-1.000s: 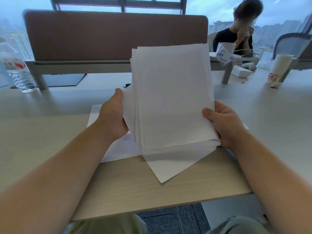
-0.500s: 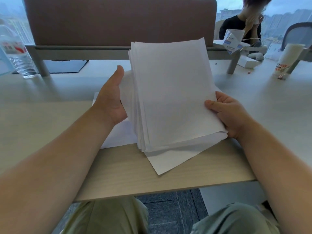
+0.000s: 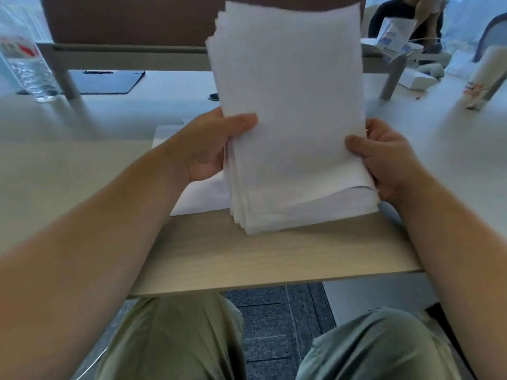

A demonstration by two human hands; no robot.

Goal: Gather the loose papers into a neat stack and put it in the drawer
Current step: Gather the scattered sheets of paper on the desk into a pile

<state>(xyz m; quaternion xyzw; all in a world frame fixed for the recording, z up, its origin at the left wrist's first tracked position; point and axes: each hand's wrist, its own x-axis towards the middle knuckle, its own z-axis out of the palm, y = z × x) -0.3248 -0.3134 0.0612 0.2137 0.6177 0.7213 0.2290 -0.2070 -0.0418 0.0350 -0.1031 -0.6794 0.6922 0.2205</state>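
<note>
A thick stack of white papers (image 3: 290,111) stands nearly upright on its lower edge on the wooden desk (image 3: 274,256). The sheet edges are slightly uneven at the bottom left. My left hand (image 3: 211,144) grips the stack's left side, thumb across the front. My right hand (image 3: 384,157) grips the right side, thumb on the front sheet. One more white sheet (image 3: 200,196) lies flat on the desk behind and left of the stack. No drawer is in view.
A water bottle (image 3: 27,69) stands at the far left, next to a dark pad (image 3: 107,82). A brown divider panel (image 3: 126,20) runs across the back. At the far right are a paper cup (image 3: 482,78), a small box (image 3: 395,37) and a seated person (image 3: 411,12). My knees are below the desk edge.
The sheet that stuck out below the stack is now in line with the others. My left thumb moved onto the front sheet. The stack stands more upright and the view tilted down.
</note>
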